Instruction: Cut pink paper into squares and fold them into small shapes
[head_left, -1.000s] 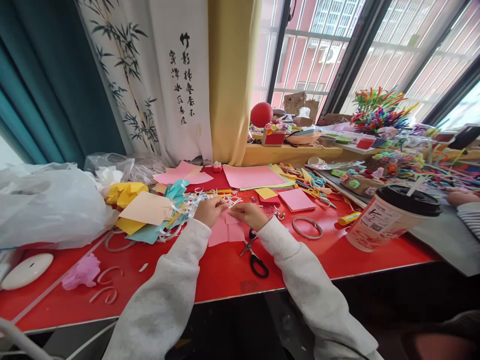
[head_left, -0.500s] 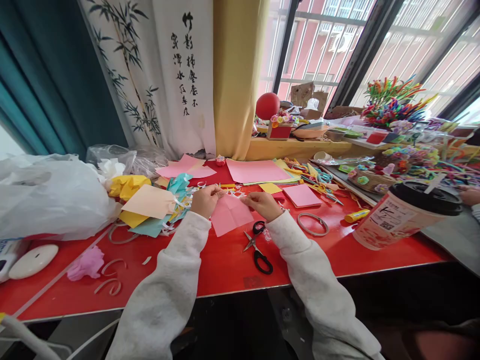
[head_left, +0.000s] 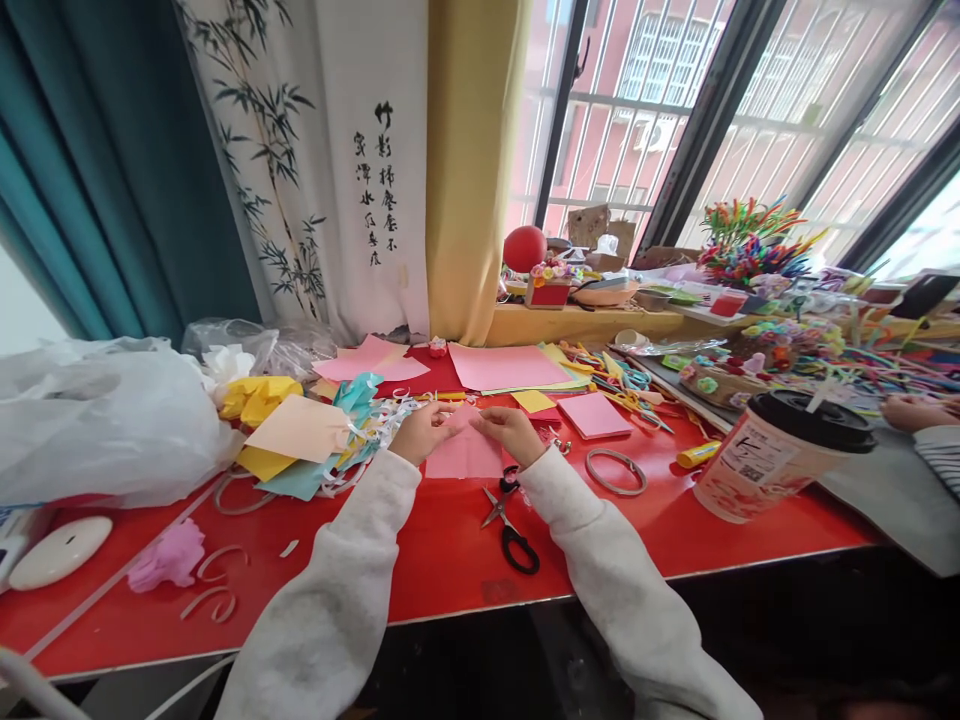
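Red table (head_left: 442,580) across the lower frame. At centre, pink paper (head_left: 463,457) pinched near its top by left hand (head_left: 421,433) and right hand (head_left: 511,433). Just below, open black scissors (head_left: 502,516). Possible tear or crooked crease from uneven pulling.

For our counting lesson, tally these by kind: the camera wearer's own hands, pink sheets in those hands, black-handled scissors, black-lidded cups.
Own hands, left hand and right hand: 2
Held pink sheet: 1
Black-handled scissors: 1
Black-lidded cup: 1
Total: 5
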